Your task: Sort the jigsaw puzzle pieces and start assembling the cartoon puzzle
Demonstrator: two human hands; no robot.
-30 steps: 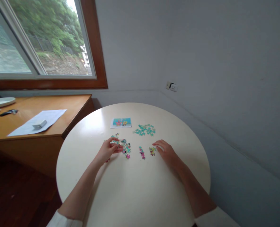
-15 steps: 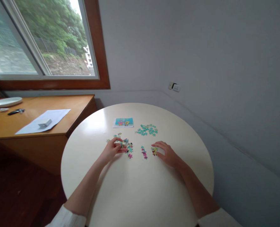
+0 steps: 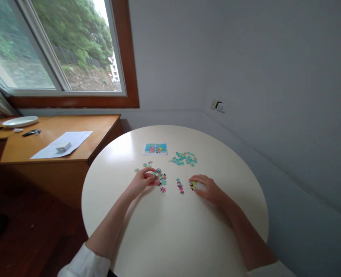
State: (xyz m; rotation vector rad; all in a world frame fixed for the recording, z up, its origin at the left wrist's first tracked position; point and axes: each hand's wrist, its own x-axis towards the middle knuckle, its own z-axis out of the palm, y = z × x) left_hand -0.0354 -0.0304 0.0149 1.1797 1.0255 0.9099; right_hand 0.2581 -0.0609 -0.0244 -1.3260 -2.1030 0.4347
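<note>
Loose jigsaw pieces lie on a round cream table [image 3: 173,231]. My left hand [image 3: 143,181] rests on a mixed pile of coloured pieces [image 3: 160,178], thumb and fingers pinched on one piece there. My right hand [image 3: 209,188] lies on the table with fingers curled around a small yellow joined cluster [image 3: 192,185]. Between the hands lies a short pink joined strip [image 3: 180,186]. Farther back sit a group of teal pieces [image 3: 184,158] and a small reference picture card [image 3: 155,148].
A wooden desk [image 3: 52,154] stands left of the table, carrying a sheet of paper [image 3: 62,144] with a small box on it, a white plate [image 3: 19,121] and a dark tool. A window is above it. Grey walls close in behind and to the right.
The view has shifted left, so everything sits further right in the frame. My right hand's fingers have drawn in slightly around the yellow cluster. The left hand stays on the pile.
</note>
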